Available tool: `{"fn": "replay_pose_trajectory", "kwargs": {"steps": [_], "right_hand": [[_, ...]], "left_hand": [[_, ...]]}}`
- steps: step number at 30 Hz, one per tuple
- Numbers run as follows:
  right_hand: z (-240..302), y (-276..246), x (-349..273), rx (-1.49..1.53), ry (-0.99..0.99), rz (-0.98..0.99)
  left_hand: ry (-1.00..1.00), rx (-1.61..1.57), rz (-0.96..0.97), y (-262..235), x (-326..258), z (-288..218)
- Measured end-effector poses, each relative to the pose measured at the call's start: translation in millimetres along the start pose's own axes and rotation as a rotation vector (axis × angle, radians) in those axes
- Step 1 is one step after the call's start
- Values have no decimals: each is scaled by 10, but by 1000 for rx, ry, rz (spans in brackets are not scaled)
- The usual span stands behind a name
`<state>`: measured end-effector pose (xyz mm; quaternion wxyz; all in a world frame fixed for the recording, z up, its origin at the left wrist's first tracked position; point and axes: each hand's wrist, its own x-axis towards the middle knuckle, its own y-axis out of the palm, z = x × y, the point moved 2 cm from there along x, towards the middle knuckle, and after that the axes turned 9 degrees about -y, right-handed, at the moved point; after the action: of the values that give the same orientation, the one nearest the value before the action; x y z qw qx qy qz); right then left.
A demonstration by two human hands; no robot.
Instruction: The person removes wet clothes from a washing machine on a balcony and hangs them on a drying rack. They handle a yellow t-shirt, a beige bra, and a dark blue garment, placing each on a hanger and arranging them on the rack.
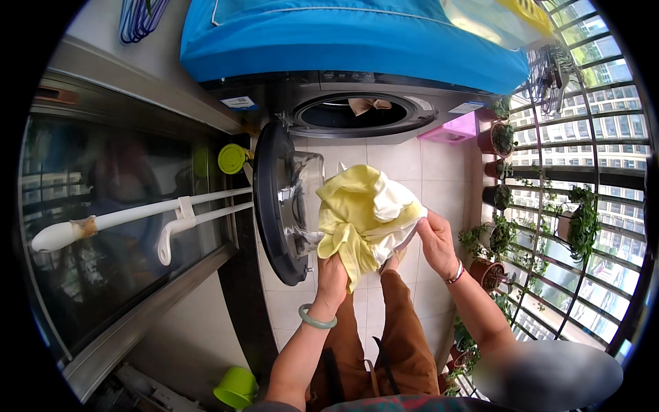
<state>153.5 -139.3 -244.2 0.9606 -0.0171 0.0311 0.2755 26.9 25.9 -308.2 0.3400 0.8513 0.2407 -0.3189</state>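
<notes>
Head cam: I see L hand (333, 278) gripping yellow-white clothes (364, 209), fingertips hidden; R hand (434, 237) pinches their white edge, nearly closed. Clothes hang betw. both, beside open washer door (274, 206). Washer (281, 94) has beige cloth (369, 105) inside; pots (489, 140) w/ plants (503, 137) far R.

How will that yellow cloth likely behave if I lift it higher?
The yellow cloth is probably floppy: it slumps into soft folds. Its loose end hangs beside the left hand, so may swing or trail. White fabric pinched by the right hand is bunched against it, so would likely come along. Dampness isn't clear.
</notes>
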Motion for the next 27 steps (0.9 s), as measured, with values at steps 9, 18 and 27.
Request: {"fn": "replay_pose_trajectory", "kwargs": {"steps": [9, 18, 27], "right_hand": [[980, -575, -791, 618, -137, -268], [1961, -647, -1659, 856, -5, -79], [2753, -671, -2333, 444, -101, 113]], "left_hand": [[139, -2, 56, 499, -1387, -698], [416, 1008, 223, 1205, -2897, -1138], [926, 912, 382, 2182, -3582, -1055]]}}
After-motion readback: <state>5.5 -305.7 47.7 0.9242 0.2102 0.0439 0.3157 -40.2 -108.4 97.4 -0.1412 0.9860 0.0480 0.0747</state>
